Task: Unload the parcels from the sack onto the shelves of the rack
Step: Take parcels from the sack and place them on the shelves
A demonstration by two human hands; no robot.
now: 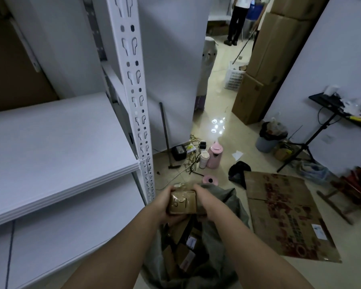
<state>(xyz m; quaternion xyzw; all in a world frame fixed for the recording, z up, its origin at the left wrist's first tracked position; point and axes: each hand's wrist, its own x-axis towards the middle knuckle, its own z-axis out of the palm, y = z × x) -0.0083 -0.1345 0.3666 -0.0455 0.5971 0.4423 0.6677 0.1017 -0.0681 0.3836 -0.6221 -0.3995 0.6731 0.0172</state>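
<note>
A small brown parcel [182, 202] with handwritten marks on its top is held above the open grey sack [236, 207]. My left hand [165, 203] grips its left side and my right hand [206, 202] grips its right side. Inside the sack lie several more brown parcels [181, 247] with labels. The white rack stands to the left: a bare white shelf [56, 151] at about hand height and a lower shelf [61, 230] beneath it. The rack's perforated white upright [138, 105] rises just left of my hands.
A flattened printed cardboard sheet [288, 215] lies on the floor to the right. Pink flasks [214, 154], cables and a hammer [168, 140] sit by the wall behind the sack. Stacked cartons [265, 65], a bin [269, 139] and a black stand [321, 130] are farther right. A person [237, 19] stands far back.
</note>
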